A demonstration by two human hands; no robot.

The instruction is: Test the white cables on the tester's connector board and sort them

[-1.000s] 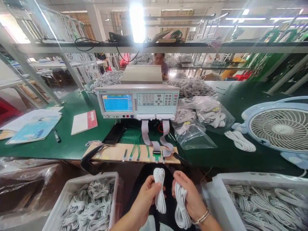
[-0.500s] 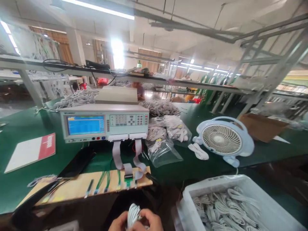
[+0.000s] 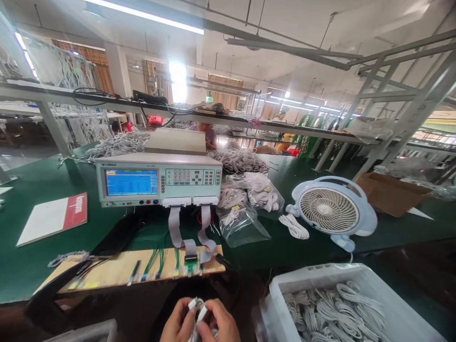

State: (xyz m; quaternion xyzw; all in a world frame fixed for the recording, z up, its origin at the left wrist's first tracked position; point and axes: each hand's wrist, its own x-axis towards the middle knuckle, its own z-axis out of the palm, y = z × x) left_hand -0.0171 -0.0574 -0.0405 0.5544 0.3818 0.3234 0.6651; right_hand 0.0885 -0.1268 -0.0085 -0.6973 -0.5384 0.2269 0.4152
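Note:
At the bottom centre, below the bench edge, my left hand point(image 3: 178, 321) and my right hand point(image 3: 220, 322) are both closed on a coiled white cable point(image 3: 194, 331). Two white connector ends stick up between the fingers; the left fingers pinch one connector point(image 3: 193, 304) and the right fingers the other. The lower part of the coil is hidden by the hands. Just beyond them lies a wooden board point(image 3: 117, 271) with green wires and a small green circuit board point(image 3: 190, 267). Grey ribbon cables point(image 3: 175, 228) run from it up to a tester point(image 3: 160, 178) with a lit blue screen.
To my right stands a white bin point(image 3: 320, 274) full of coiled cables. A light-blue fan point(image 3: 327, 209), a loose white coil point(image 3: 294, 226) and clear bags of cables point(image 3: 235, 213) lie on the green bench. A booklet point(image 3: 53, 218) is at left, a cardboard box point(image 3: 392, 192) at right.
The cable bundle has turned in my hands: coiled strands showed on top before, and now the two white connector ends point up between my fingers. The view has shifted slightly.

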